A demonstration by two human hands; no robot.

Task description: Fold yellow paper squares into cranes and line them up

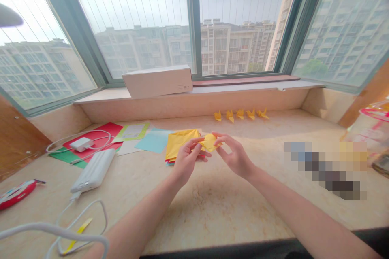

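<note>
Pinches small folded yellow paper (pixel 210 142) at centre, grasped from 8 o'clock by left hand (pixel 187 158) and from 4 o'clock by right hand (pixel 236 156). Outward from paper, shows yellow-topped paper stack (pixel 176 143) at 9 o'clock, partly behind left hand. Includes row of five yellow origami cranes (pixel 240 113) toward 1–2 o'clock; white box (pixel 158 82) near 11 o'clock.

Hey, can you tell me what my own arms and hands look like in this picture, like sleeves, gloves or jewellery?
Your left hand and right hand are both ungloved, with no ring, watch or bracelet that I can make out. The left forearm and right forearm are bare as far as the picture shows, with no sleeve in view.
</note>
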